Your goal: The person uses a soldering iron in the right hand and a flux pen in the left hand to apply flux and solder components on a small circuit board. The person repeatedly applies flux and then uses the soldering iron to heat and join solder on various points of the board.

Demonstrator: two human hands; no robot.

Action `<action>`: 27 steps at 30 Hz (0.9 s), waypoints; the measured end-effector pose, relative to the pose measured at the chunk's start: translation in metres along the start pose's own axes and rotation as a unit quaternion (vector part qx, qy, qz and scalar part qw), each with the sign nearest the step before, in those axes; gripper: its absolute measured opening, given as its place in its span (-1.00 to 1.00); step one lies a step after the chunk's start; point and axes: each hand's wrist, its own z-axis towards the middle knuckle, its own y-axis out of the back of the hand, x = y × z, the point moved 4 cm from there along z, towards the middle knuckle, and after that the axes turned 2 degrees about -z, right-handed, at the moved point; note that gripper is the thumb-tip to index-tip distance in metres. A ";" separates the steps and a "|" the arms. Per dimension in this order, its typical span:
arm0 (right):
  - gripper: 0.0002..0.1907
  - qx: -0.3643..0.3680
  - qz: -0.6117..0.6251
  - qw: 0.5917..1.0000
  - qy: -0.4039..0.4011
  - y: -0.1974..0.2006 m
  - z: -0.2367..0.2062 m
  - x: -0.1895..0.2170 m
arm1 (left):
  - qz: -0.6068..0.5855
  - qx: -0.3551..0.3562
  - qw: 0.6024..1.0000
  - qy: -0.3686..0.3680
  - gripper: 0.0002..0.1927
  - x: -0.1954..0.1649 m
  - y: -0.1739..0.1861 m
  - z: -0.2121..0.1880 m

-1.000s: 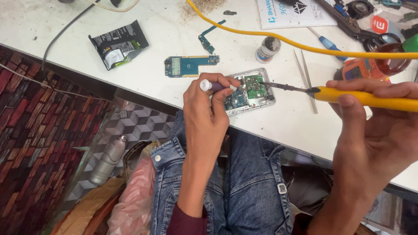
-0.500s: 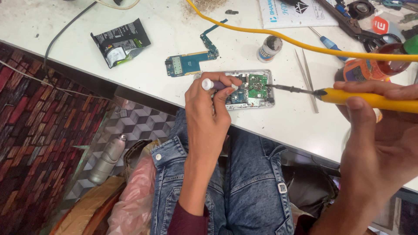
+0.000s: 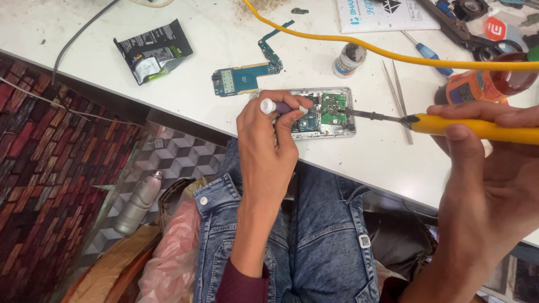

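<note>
Yellow-handled soldering iron at the opened phone — both hands clamped on tools.
Right hand gripped the iron, left hand a purple-handled tool; on the white counter near its edge, a slip could likely scorch neighbouring parts — or fingers.

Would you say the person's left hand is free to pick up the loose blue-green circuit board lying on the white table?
Probably not at once: the left hand grips a purple-handled tool over the opened phone. The blue-green circuit board lies just beyond it, unobstructed on the white table.
</note>
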 end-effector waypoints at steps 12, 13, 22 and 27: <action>-0.74 -0.072 -0.027 0.997 0.004 -0.013 0.005 0.006 | 0.014 0.012 1.000 -0.001 -0.89 -0.005 0.000 0.000; -0.74 -0.073 -0.028 0.997 0.008 -0.013 0.006 0.007 | 0.013 0.013 1.000 0.000 -0.87 -0.006 -0.001 -0.001; -0.74 -0.093 -0.002 0.996 0.017 -0.019 0.007 0.003 | 0.027 0.008 0.999 -0.016 -0.83 -0.009 -0.001 0.001; -0.77 -0.108 0.031 0.994 -0.004 -0.018 0.007 -0.003 | 0.015 0.005 1.000 -0.018 -0.83 -0.006 0.001 0.001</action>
